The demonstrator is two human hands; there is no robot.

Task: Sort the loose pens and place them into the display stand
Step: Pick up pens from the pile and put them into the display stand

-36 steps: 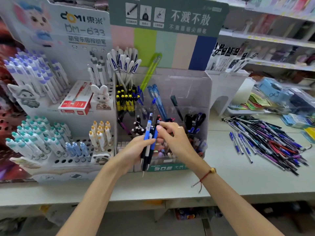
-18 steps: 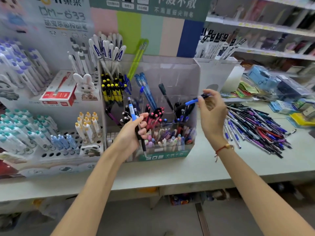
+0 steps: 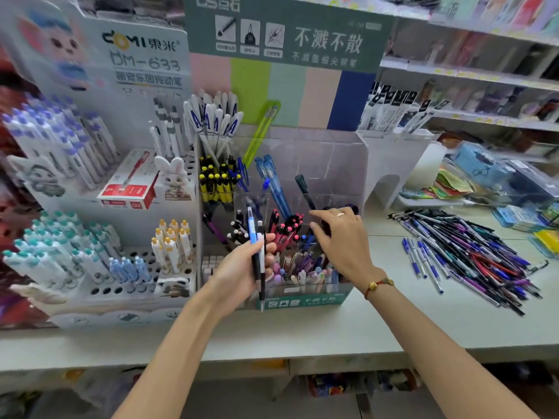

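Note:
A clear acrylic display stand (image 3: 332, 158) stands on the counter, its compartments filled with yellow-capped, red, black and pastel pens. My left hand (image 3: 239, 276) grips a small bunch of pens (image 3: 253, 234), blue, black and white, upright in front of the stand's lower left compartments. My right hand (image 3: 341, 240) hovers over the stand's right middle compartment with thumb and forefinger apart, and I see no pen in it. A heap of loose pens (image 3: 472, 255) lies on the counter to the right.
A white tiered pen display (image 3: 90, 207) with a red box (image 3: 130, 192) stands left of the stand. A white riser (image 3: 390, 164) and packaged goods (image 3: 496, 176) sit at the back right. The counter's front edge (image 3: 302, 337) runs below my forearms.
My right hand, which held a blue pen out to the right of the stand, has moved back left over the stand's right compartment, and the pen is no longer in it. My left hand stays put.

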